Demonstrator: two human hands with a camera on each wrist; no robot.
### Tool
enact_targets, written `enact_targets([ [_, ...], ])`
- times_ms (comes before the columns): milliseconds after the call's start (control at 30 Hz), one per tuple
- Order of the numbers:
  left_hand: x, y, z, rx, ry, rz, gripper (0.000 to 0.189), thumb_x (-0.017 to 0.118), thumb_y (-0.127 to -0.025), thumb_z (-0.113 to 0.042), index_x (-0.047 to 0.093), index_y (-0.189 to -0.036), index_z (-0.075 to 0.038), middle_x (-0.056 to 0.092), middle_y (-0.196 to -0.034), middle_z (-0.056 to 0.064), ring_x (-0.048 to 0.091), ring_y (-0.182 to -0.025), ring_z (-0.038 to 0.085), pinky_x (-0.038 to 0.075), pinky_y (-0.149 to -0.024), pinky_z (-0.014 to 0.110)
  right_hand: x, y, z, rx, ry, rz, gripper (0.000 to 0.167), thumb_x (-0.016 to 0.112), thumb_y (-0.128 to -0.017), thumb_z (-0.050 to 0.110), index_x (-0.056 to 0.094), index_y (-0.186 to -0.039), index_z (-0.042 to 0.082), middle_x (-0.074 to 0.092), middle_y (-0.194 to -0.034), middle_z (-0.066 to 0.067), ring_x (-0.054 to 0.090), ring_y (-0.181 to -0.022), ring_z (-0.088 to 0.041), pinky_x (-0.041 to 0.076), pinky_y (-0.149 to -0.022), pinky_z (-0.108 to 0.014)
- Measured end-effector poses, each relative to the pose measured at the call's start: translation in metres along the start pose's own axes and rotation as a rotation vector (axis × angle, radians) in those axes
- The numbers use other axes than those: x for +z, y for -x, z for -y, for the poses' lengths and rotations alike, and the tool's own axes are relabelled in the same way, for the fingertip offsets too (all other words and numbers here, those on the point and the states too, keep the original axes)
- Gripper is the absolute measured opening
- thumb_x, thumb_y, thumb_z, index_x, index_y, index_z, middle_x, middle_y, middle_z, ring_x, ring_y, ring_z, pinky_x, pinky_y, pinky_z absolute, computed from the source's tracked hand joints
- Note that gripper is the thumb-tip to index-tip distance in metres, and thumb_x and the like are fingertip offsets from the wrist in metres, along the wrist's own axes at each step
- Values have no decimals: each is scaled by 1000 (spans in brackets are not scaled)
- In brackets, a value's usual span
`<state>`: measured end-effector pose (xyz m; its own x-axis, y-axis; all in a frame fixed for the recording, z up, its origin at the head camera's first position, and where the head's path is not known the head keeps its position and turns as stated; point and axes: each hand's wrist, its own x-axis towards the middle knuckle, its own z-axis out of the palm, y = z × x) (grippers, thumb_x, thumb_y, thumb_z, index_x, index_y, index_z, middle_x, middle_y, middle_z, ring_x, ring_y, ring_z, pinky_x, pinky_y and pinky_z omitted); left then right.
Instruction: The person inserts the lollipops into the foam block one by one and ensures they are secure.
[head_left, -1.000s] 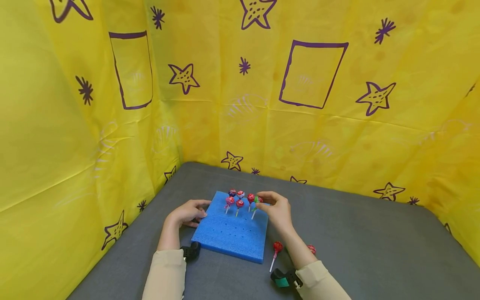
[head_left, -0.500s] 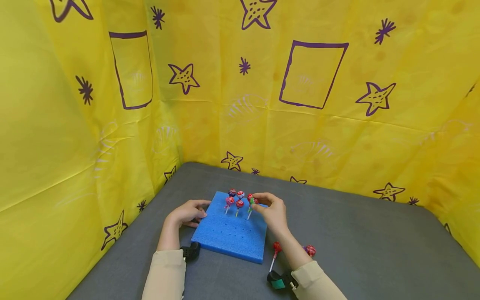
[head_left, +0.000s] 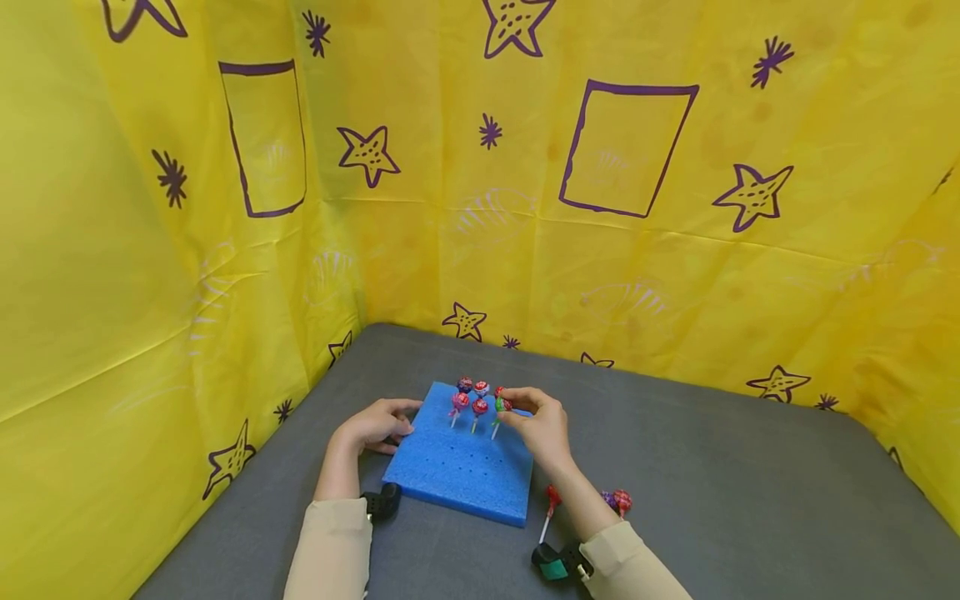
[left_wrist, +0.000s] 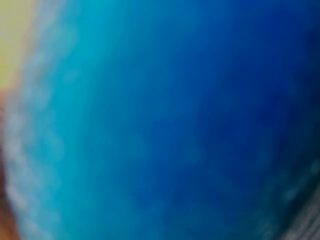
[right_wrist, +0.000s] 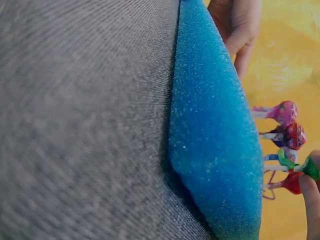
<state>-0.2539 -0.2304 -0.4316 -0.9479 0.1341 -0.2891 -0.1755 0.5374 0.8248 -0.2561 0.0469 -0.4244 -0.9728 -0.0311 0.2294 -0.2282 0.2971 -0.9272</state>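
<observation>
A blue foam block (head_left: 459, 479) lies on the dark table, with rows of small holes in its top. Several wrapped lollipops stand by their sticks in its far part, among them a pink one (head_left: 460, 402) and a red one (head_left: 479, 407). My right hand (head_left: 543, 425) pinches the wrapped head of a green-and-red lollipop (right_wrist: 311, 168) between thumb and finger. That lollipop's white stick points down at the block; whether its tip is in a hole is unclear. With bent fingers, my left hand (head_left: 377, 423) holds the block's left edge. Blurred blue foam fills the left wrist view.
Near the right forearm lie a red lollipop (head_left: 552, 500) and further lollipops (head_left: 620, 502), partly covered by the arm. A grey cloth-like surface (right_wrist: 90, 125) covers the table. Yellow patterned curtains (head_left: 450, 233) hang behind and at the left.
My right hand has moved left with the green-and-red lollipop, beside the standing red ones, and then slowed. More of the loose lollipops at the right now shows. The left hand stays put.
</observation>
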Motion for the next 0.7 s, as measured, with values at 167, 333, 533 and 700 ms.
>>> enact_targets([
  [167,0,0,0,2,0,3,54,58,-95,-8,45,-147,-7,58,-96,10,57,-79,19,58,-66,32,0,1,-1,-1,11,11,26,80,-79,7,77,-105,14,75,-109,-7,71,-101,-23,59,-78,-27],
  [333,0,0,0,1,1,1,54,58,-95,-8,45,-147,-7,57,-96,11,57,-80,20,57,-66,32,0,2,0,5,21,16,27,80,-78,7,77,-104,15,75,-110,-7,72,-102,-24,59,-78,-32],
  [533,-1,1,-1,-4,0,2,53,57,-95,-8,45,-147,-7,58,-98,11,57,-81,20,58,-66,32,-1,1,-1,16,21,24,27,81,-77,7,78,-103,16,75,-111,-8,72,-102,-26,60,-78,-33],
  [700,-1,1,-1,-2,-1,2,54,58,-95,-8,45,-147,-7,58,-97,11,57,-81,20,58,-67,32,-1,1,-1,23,31,34,26,81,-78,7,78,-103,16,75,-111,-8,72,-103,-28,60,-78,-34],
])
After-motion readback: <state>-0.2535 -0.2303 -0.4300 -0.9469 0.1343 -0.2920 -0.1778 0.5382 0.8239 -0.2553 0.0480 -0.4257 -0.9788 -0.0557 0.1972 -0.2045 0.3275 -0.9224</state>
